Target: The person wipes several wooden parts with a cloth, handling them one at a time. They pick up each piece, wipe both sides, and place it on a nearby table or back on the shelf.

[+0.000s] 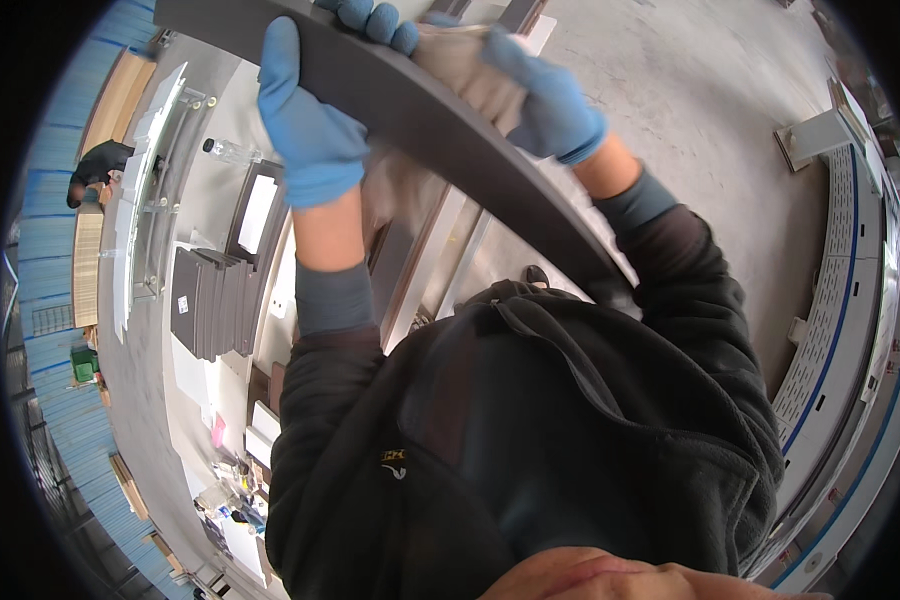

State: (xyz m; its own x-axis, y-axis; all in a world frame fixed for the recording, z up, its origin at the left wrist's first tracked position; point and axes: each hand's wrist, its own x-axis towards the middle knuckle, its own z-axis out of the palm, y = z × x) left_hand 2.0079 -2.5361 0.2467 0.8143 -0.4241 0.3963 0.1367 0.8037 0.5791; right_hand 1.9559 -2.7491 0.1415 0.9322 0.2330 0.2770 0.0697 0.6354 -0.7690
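A long dark grey board [420, 120] slants across the upper middle, from the upper left down toward my body. My left hand [315, 135], in a blue glove, grips it near its upper end. The thumb lies along the near face, and blue fingertips show over the far edge. In my right hand [555, 105], also blue-gloved, is a pale beige cloth [470, 70], blurred and pressed against the board's far edge. Part of the cloth and the board's far side are hidden.
A stack of dark panels [215, 300] stands on the pale table [190, 385] at left, with a clear plastic bottle [232, 152] nearby. A person in dark clothing [105, 165] is farther left. Grey perforated metal equipment [830, 290] lines the right. Long boards [420, 250] lie below my hands.
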